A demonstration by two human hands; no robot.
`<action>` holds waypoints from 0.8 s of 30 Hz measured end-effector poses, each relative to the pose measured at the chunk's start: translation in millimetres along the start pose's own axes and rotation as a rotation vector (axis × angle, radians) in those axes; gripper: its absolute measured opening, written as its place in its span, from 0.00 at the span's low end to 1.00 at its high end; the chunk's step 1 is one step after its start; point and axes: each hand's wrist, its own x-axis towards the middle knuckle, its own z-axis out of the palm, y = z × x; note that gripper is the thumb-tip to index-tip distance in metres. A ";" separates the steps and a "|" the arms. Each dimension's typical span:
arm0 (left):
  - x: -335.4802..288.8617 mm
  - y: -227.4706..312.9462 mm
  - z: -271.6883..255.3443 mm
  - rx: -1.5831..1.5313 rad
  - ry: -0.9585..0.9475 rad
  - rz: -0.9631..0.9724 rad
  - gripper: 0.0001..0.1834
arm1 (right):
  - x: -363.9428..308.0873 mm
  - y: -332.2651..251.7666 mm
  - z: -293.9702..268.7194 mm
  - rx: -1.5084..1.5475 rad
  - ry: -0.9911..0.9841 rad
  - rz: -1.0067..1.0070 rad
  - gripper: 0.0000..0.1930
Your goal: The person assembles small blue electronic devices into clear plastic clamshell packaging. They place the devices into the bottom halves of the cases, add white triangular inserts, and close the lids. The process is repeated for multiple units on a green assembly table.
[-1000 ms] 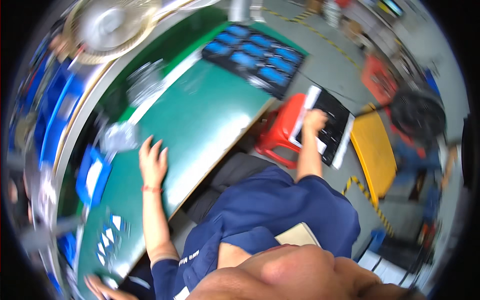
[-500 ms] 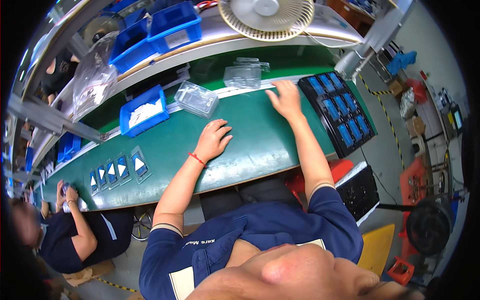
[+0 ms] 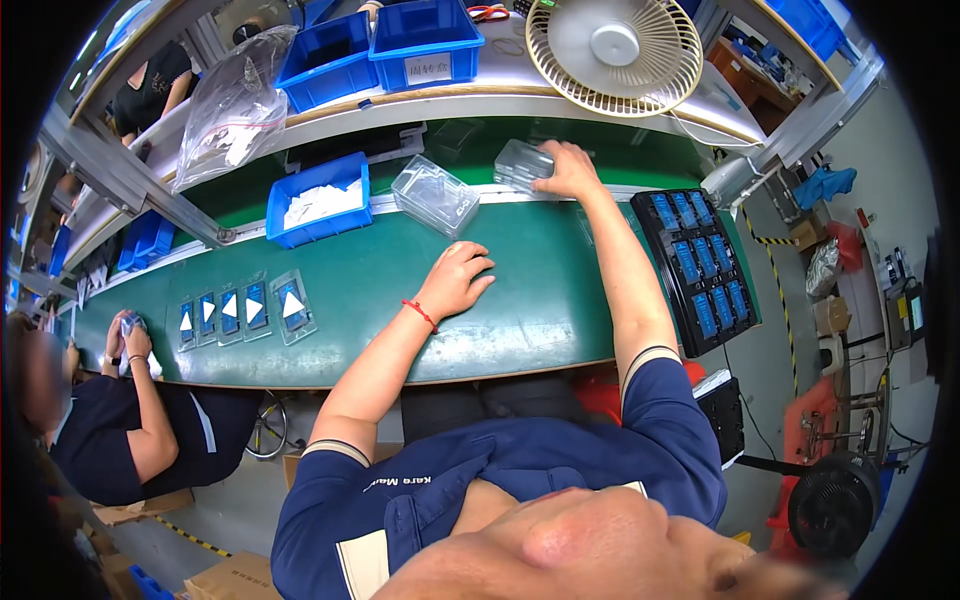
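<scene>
My right hand (image 3: 572, 172) is at the back of the green work table, its thumb and fingers around the right end of a stack of clear plastic trays (image 3: 520, 163). My left hand (image 3: 458, 279) rests on the green surface with nothing in it, fingers spread and slightly bent, a red cord on its wrist. Just beyond it stands a clear plastic box (image 3: 436, 196). To the left, several clear blister trays with blue flat pieces and white triangles (image 3: 292, 306) lie in a row. A black tray (image 3: 697, 270) holding blue pieces sits right of my right forearm.
A blue bin of white pieces (image 3: 320, 200) stands at the back left. Above runs a shelf with two blue bins (image 3: 425, 45), a plastic bag (image 3: 238, 105) and a fan (image 3: 614, 45). A co-worker (image 3: 140, 420) handles something small at the table's far left.
My right hand has moved from the table beside the clear trays onto their right end and closed around it. My left hand stays resting on the table. The whole view has shifted.
</scene>
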 end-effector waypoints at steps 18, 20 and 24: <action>8.3 27.0 26.0 -1.279 0.329 -0.747 0.06 | -166.7 -113.8 26.1 0.680 0.251 0.208 0.31; 5.3 31.6 26.0 -1.376 0.326 -0.827 0.06 | -171.4 -119.6 24.5 0.670 0.273 0.227 0.30; 3.6 37.8 19.2 -1.418 0.356 -0.810 0.05 | -173.6 -126.0 19.6 0.592 0.253 0.209 0.27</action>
